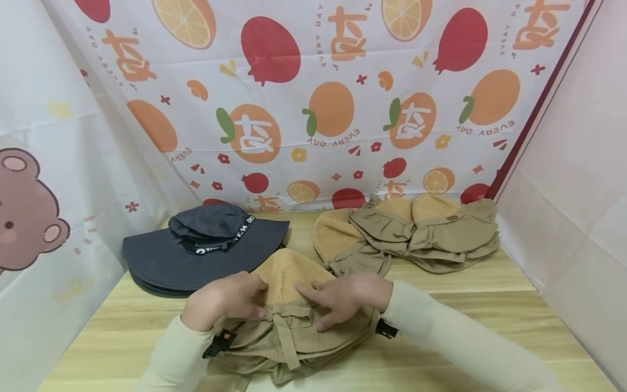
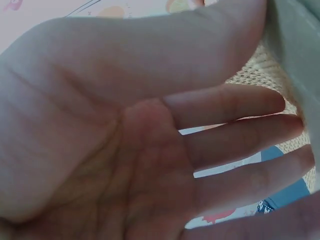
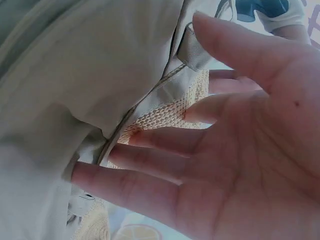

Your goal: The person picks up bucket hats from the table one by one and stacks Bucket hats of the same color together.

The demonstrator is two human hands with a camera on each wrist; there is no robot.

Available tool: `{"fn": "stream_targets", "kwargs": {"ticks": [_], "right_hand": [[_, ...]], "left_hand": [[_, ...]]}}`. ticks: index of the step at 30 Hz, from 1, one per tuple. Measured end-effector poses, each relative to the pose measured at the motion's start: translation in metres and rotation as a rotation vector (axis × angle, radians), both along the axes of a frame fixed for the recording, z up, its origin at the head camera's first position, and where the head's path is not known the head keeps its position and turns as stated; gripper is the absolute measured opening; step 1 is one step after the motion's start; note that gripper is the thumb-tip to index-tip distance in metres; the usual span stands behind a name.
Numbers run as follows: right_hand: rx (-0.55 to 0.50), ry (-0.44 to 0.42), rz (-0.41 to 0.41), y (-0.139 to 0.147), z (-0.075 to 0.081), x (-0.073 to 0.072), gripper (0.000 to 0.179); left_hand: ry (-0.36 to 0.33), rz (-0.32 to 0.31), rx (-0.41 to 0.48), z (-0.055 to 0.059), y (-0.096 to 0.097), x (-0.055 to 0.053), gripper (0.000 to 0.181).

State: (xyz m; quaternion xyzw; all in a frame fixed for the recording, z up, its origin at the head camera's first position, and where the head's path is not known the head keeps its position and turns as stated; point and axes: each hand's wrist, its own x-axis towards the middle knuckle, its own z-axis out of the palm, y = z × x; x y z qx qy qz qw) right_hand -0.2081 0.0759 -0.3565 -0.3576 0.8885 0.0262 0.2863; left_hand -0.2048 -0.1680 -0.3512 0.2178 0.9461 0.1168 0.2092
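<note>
In the head view a khaki cloth sun hat with a yellow woven crown (image 1: 280,272) lies on the table in front of me. Its strap (image 1: 286,340) hangs over the folded brim. My left hand (image 1: 227,298) rests on the hat's left side, fingers against the weave and thumb low near the cloth. From the right, my right hand (image 1: 345,296) touches the crown and brim with spread fingers. Both wrist views show long, nearly straight fingers: those of the left hand (image 2: 150,150) by the weave, those of the right hand (image 3: 225,150) along the cloth edge.
Dark wide-brimmed hats (image 1: 210,245) lie stacked at the back left of the wooden table (image 1: 465,326). Several similar khaki hats (image 1: 448,234) overlap at the back right. A fruit-print curtain (image 1: 313,65) hangs behind, with white cloth on both sides.
</note>
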Motion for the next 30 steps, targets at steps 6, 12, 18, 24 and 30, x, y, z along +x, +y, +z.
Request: {"fn": "stream_targets", "kwargs": {"ticks": [6,12,18,24,30], "right_hand": [[0.032,0.044,0.027,-0.003,-0.005,0.001,0.09],[0.153,0.112,0.063,-0.014,-0.01,0.0,0.079],[0.192,0.134,0.097,-0.016,-0.011,-0.007,0.072],[0.213,0.113,0.132,-0.015,-0.008,-0.017,0.062],[0.182,0.113,0.154,-0.012,-0.004,-0.018,0.053]], "left_hand": [[-0.001,0.012,-0.01,-0.002,0.0,0.0,0.026],[0.02,-0.011,-0.013,-0.004,0.002,-0.001,0.021],[0.028,-0.012,-0.025,-0.002,0.002,-0.002,0.023],[0.047,0.032,-0.047,0.001,-0.002,0.001,0.03],[0.059,0.074,-0.061,0.005,-0.012,0.004,0.033]]}}
